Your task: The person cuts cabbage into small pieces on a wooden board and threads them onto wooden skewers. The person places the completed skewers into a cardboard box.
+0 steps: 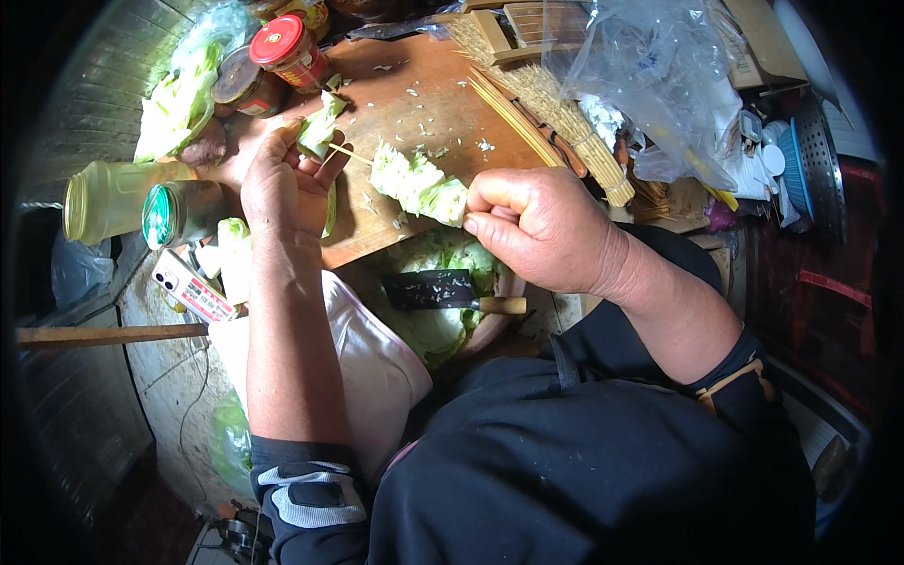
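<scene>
Several pieces of green cabbage leaf [415, 182] are threaded on a thin bamboo skewer [353, 154]. My right hand [540, 226] grips that skewer at its right end, fingers closed against the cabbage. In my left hand [293, 180], a loose folded cabbage leaf [321, 127] is pinched between thumb and fingers, close to the skewer's bare tip. Whether the tip has pierced this leaf I cannot tell. Both hands are above a wooden cutting board [395, 85] strewn with small cabbage scraps.
Below the board, a cleaver [431, 289] with a wooden handle lies on cabbage leaves in a basin [508, 282]. Bamboo skewers [515, 120] lie at the right, beside clear plastic bags [650, 78]. A red-lidded jar [289, 53], a green-lidded jar [187, 212] and a phone [191, 286] are left.
</scene>
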`<state>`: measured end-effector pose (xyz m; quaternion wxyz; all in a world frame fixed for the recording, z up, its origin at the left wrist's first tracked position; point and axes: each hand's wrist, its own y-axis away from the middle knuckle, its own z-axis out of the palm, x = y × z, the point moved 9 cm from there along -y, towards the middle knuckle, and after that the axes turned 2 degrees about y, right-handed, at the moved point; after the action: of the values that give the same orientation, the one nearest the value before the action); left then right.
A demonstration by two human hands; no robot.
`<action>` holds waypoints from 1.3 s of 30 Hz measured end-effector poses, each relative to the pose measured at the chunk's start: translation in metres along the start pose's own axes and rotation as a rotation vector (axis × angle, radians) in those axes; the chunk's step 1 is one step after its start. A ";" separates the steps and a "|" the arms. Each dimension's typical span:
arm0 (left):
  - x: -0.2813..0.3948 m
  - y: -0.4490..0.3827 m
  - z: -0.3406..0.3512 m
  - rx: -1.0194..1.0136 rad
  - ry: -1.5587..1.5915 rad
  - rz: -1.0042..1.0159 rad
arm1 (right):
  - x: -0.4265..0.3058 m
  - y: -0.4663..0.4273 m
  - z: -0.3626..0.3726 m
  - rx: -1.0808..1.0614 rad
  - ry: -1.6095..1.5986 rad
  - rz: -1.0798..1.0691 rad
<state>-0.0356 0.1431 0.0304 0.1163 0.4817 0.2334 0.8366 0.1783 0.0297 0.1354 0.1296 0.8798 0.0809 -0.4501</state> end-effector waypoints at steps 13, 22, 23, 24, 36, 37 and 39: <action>0.000 0.014 0.009 -0.078 0.185 0.097 | 0.000 0.000 -0.003 0.017 -0.054 0.020; 0.010 0.028 0.021 -0.141 -0.039 0.243 | -0.001 0.002 -0.006 0.032 -0.015 0.004; 0.010 0.030 0.023 -0.149 -0.041 0.237 | 0.000 0.002 -0.006 0.036 -0.018 0.005; 0.010 0.031 0.025 -0.156 -0.044 0.232 | 0.000 0.003 -0.007 0.040 -0.022 0.006; -0.022 0.057 0.044 -0.237 -0.204 0.134 | 0.014 0.002 -0.004 0.036 -0.151 0.098; -0.022 0.057 0.045 -0.248 -0.192 0.142 | 0.014 0.002 -0.004 0.042 -0.160 0.088; -0.022 0.057 0.047 -0.268 -0.167 0.159 | 0.016 0.001 -0.002 0.045 -0.195 0.089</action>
<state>0.0176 0.0979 0.0625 0.1319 0.5467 0.0703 0.8239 0.1892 0.0294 0.1238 0.1369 0.8373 0.0187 -0.5290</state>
